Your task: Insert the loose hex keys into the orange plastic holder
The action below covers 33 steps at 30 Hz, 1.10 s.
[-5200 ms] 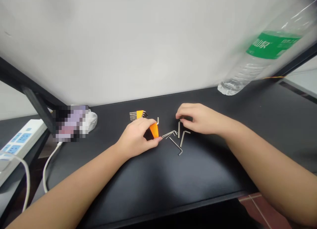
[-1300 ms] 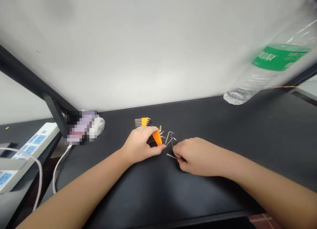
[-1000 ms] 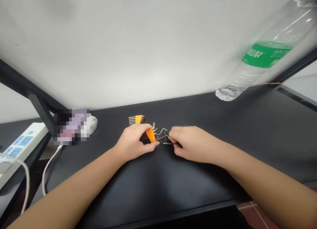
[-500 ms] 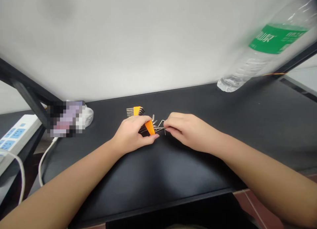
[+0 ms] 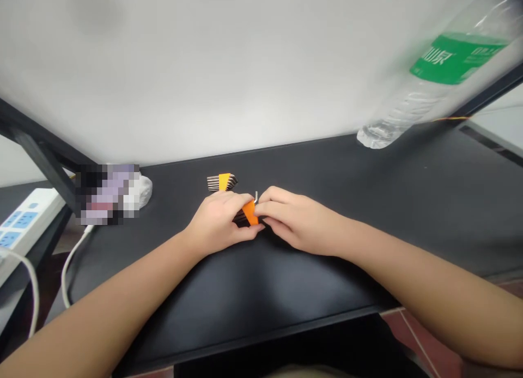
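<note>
My left hand (image 5: 218, 221) is closed round an orange hex-key holder (image 5: 249, 212) that rests on the black table (image 5: 261, 291). My right hand (image 5: 292, 221) presses against the holder's right side, its fingers pinched together on a thin metal hex key (image 5: 256, 196) whose bent end sticks up above the holder. Dark key shafts show under the left fingers. A second orange holder with a full row of hex keys (image 5: 221, 182) lies just behind my left hand, untouched.
A clear water bottle with a green label (image 5: 433, 78) stands at the back right. A blurred-out object and a white wad (image 5: 141, 187) lie at the back left. A white power strip (image 5: 20, 225) and a cable (image 5: 67, 263) lie left of the table.
My right hand picked a loose hex key off the table and brought it left to the orange holder. The loose keys that lay right of the holder are no longer visible.
</note>
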Tool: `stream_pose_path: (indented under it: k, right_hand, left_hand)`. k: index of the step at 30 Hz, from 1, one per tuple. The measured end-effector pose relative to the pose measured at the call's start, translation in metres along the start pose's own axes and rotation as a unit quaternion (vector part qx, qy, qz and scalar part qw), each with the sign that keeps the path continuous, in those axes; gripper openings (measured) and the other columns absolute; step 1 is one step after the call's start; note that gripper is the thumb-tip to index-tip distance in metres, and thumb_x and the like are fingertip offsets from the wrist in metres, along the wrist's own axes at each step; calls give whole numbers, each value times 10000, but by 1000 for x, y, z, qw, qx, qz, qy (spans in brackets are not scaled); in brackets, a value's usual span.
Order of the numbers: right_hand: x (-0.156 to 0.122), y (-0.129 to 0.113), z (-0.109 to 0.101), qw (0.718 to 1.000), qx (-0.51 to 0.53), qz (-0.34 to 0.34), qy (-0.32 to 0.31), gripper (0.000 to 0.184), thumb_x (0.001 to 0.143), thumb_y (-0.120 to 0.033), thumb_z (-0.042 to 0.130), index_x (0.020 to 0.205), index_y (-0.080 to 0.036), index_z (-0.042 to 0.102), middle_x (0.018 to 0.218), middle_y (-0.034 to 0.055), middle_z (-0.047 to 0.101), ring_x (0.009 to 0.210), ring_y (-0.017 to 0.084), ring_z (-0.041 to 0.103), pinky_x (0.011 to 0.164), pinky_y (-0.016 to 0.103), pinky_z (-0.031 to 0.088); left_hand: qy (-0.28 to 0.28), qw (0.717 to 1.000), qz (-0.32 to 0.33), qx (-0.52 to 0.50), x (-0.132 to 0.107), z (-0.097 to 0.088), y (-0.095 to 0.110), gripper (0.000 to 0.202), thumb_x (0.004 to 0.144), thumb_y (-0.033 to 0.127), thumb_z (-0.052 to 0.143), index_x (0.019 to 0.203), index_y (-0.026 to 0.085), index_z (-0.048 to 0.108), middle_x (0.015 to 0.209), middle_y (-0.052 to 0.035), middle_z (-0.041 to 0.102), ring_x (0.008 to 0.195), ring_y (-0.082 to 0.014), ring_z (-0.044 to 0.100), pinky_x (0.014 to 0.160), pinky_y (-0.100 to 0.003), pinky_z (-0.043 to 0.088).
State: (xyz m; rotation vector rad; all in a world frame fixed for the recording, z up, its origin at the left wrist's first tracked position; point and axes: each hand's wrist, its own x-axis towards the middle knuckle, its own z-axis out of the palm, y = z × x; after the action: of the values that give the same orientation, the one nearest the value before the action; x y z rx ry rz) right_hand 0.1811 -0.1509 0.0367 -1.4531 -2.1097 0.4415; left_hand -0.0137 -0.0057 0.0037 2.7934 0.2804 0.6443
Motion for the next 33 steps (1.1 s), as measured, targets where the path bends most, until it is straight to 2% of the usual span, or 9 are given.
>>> stream_pose_path:
  k: [5, 9, 12, 16, 20, 23, 26, 29, 33]
  right_hand:
    - [5, 8, 3, 996, 73, -8, 40, 157, 916, -93, 553, 1016, -208, 589, 1008, 57, 629, 811, 161, 580, 721, 293, 498]
    - [4, 28, -6, 998, -20, 17, 57, 71, 943, -161, 578, 974, -189, 635, 961, 57, 624, 780, 163, 561, 704, 300, 467]
    - [3, 44, -7, 995, -74, 40, 43, 159, 977, -215, 577, 1066, -194, 706, 1027, 72, 635, 840, 176, 597, 777, 321, 484]
    - [8, 54, 0, 995, -84, 52, 19, 236, 992, -247, 580, 1175, -238, 728, 1119, 74, 628, 910, 180, 620, 821, 316, 490]
    - [13, 48, 1, 988, -123, 87, -25, 173, 982, -191, 540, 1002, -186, 712, 1049, 76, 617, 859, 169, 606, 778, 295, 472]
    - [11, 40, -5, 979, -134, 130, -80, 69, 886, -130, 597, 874, -168, 653, 936, 60, 600, 739, 150, 565, 675, 272, 430]
    - [9, 37, -10, 972, -134, 159, -113, 86, 808, -103, 628, 774, -176, 598, 878, 49, 588, 688, 142, 532, 616, 268, 380]
    - [9, 36, -12, 977, -123, 151, -87, 106, 802, -105, 619, 762, -184, 560, 843, 29, 586, 683, 137, 512, 620, 268, 362]
    - [10, 28, -13, 995, -49, 81, -33, 121, 834, -93, 600, 801, -194, 542, 785, -15, 574, 669, 115, 491, 634, 252, 362]
  left_hand:
    - [19, 999, -21, -14, 0, -2, -1, 409, 825, 499, 760, 1089, 205, 655, 887, -22, 734, 786, -188, 685, 762, -314, 530]
    - [36, 998, -44, -33, -1, -2, -2, 435, 802, 457, 787, 1129, 207, 645, 974, -22, 755, 825, -185, 711, 790, -304, 548]
    - [35, 997, -54, -42, -1, -2, -2, 432, 801, 416, 784, 1151, 208, 642, 994, -18, 758, 845, -184, 720, 809, -304, 558]
    - [50, 996, -63, -45, -3, 0, -4, 439, 808, 397, 773, 1179, 204, 639, 1032, -31, 764, 856, -186, 726, 805, -304, 570]
    - [60, 995, -65, -51, -4, 2, -6, 436, 809, 370, 765, 1191, 201, 638, 1057, -38, 768, 873, -189, 735, 841, -313, 583]
    - [61, 994, -64, -57, -4, 2, -6, 426, 809, 365, 762, 1183, 201, 642, 1035, -29, 767, 867, -184, 733, 840, -310, 583]
    - [65, 994, -65, -58, -4, 2, -6, 415, 801, 352, 765, 1169, 202, 646, 1024, -23, 765, 854, -176, 727, 827, -300, 579]
    - [63, 994, -71, -57, -5, 2, -6, 406, 795, 335, 768, 1160, 207, 648, 1003, -11, 763, 838, -168, 722, 809, -286, 570]
    - [62, 994, -70, -57, -4, 2, -5, 412, 800, 330, 762, 1176, 210, 644, 972, -1, 759, 816, -161, 716, 778, -270, 561]
